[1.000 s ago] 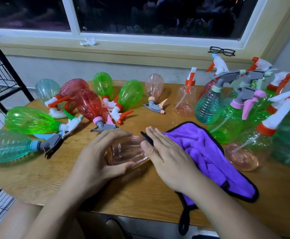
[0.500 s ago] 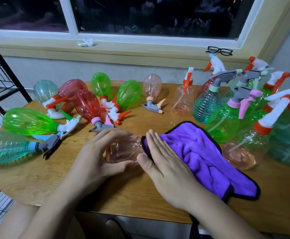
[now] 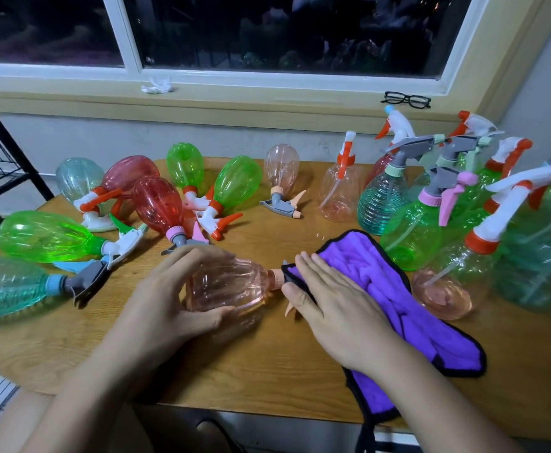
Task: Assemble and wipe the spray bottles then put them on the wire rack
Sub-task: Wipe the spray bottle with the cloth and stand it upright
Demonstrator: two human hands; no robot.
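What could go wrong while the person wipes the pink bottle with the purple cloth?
1. The purple cloth under the right hand lies close to the upright green bottle and its neighbours; a wide stroke may tip one over.
2. One end of the cloth hangs over the table edge, so it might slide off once released.
3. The left hand grips the pink bottle on its round side; it could roll or slip.

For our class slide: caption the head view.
Left hand holds a pink spray bottle sideways; right hand presses purple cloth over its nozzle.
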